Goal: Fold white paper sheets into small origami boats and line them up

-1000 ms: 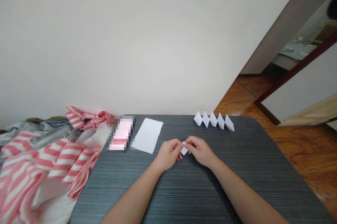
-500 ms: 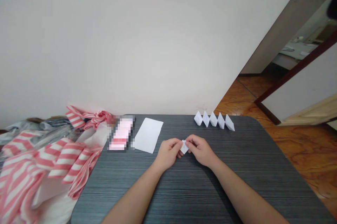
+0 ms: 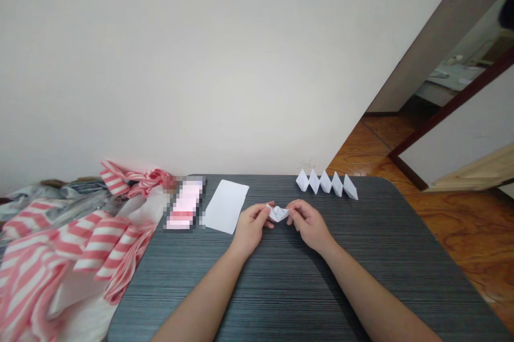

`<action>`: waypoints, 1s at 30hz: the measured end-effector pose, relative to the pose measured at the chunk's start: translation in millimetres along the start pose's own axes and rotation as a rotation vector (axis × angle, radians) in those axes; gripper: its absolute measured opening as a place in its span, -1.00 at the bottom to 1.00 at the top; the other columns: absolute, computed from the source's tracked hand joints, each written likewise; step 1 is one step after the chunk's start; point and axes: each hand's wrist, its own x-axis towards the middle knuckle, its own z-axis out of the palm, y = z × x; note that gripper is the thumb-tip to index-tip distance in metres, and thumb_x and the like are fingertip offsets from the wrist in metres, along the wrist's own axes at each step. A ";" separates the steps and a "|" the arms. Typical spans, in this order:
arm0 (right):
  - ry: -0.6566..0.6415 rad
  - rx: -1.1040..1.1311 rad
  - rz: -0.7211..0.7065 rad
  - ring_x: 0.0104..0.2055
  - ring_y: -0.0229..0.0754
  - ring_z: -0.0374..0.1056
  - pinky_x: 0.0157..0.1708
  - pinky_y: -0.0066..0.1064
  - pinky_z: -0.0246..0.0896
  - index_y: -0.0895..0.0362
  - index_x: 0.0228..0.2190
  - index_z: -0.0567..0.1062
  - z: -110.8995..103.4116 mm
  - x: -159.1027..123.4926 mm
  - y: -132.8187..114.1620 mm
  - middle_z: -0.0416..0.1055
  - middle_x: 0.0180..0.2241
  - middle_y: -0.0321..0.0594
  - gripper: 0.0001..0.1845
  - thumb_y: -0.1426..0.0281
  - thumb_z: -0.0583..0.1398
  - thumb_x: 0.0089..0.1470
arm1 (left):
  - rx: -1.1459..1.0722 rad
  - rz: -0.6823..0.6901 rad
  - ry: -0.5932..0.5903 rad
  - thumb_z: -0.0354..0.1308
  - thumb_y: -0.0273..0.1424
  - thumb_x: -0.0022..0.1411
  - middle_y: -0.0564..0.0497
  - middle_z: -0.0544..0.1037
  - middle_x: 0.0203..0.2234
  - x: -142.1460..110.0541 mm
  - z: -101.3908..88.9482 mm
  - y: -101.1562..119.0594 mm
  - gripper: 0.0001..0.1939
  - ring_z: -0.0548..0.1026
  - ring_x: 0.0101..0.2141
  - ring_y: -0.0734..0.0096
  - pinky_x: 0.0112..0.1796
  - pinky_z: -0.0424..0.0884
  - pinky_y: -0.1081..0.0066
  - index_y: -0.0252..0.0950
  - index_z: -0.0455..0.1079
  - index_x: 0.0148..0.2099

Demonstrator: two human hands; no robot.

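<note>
Pink-and-white striped cloth (image 3: pixel 102 240) is heaped at the far left of my feed, beside a dark grey, streaky-grained table (image 3: pixel 277 299). By the table's left edge there's a pixelated pink rectangular item (image 3: pixel 184 205), so no clue from me what it is. Just right of that lies a flat white paper sheet (image 3: pixel 227 206), maybe more than one.

Next up, the bare left hand (image 3: pixel 252 228): thumb and fingers pinched on the left tip of a small white boat-shaped paper fold (image 3: pixel 278 214). That's the piece I'm watching, out over the middle of the table, between the two hands; can't tell if its underside touches the tabletop. The bare right hand (image 3: pixel 308 224) has the opposite tip pinched the same way.

Handling-wise I'd guess it weighs next to nothing, fairly crisp along the creases, not slippery, but dead easy to crush or tear. I'd stick to the two end points, light pinch, no yanking, and leave the little peak in the middle alone.

Further right, near the table's far edge, five white diamond-shaped paper folds (image 3: pixel 325 182) sit in a row, and brown wood floor (image 3: pixel 458 224) shows past the table.
</note>
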 end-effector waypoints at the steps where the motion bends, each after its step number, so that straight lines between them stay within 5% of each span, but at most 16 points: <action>1: 0.009 0.007 0.010 -0.59 -0.32 0.21 -0.57 -0.49 0.12 0.13 -0.32 0.38 0.0 -0.1 1.9 0.35 -0.56 -0.31 -0.85 0.33 0.07 0.15 | -0.013 0.007 0.005 0.06 -0.25 0.18 -0.11 0.50 -0.17 0.6 -0.3 -1.2 -0.73 0.45 -0.51 0.54 -0.45 0.43 0.48 -0.35 0.41 -0.23; 7: 0.053 0.086 0.015 -0.60 -0.32 0.22 -0.58 -0.46 0.16 0.13 -0.30 0.37 -0.3 1.2 8.0 0.41 -0.47 -0.25 -0.83 0.29 0.07 0.15 | -0.163 0.007 0.018 0.09 -0.25 0.15 -0.08 0.51 -0.25 2.5 0.4 -7.2 -0.76 0.51 -0.34 0.38 -0.35 0.47 0.38 -0.33 0.29 -0.25; 17: 0.058 0.194 0.002 -0.47 -0.24 0.34 -0.39 -0.34 0.29 0.15 -0.31 0.35 -1.1 3.9 4.0 0.44 -0.41 -0.18 -0.77 0.24 0.05 0.16 | -0.344 -0.024 0.055 0.14 -0.22 0.11 0.02 0.49 -0.37 1.2 1.2 -2.9 -0.71 0.51 -0.33 0.42 -0.18 0.46 0.26 -0.31 0.21 -0.23; 25: 0.040 0.213 -0.059 -0.42 -0.24 0.35 -0.39 -0.34 0.30 0.10 -0.23 0.30 -0.9 1.3 6.8 0.42 -0.31 -0.16 -0.83 0.30 0.08 0.14 | -0.273 0.024 0.024 0.10 -0.28 0.16 -0.02 0.51 -0.30 1.0 -0.3 -4.6 -0.79 0.50 -0.24 0.36 -0.16 0.45 0.24 -0.31 0.22 -0.24; 30: -0.043 0.179 -0.043 -0.22 -0.15 0.36 -0.35 -0.34 0.33 0.07 -0.07 0.26 0.9 -1.4 8.5 0.38 -0.17 -0.12 -0.60 0.35 0.18 0.03 | -0.193 0.049 -0.029 0.07 -0.28 0.18 -0.08 0.52 -0.24 -2.1 0.9 -2.1 -0.81 0.49 -0.19 0.29 -0.17 0.44 0.24 -0.30 0.23 -0.25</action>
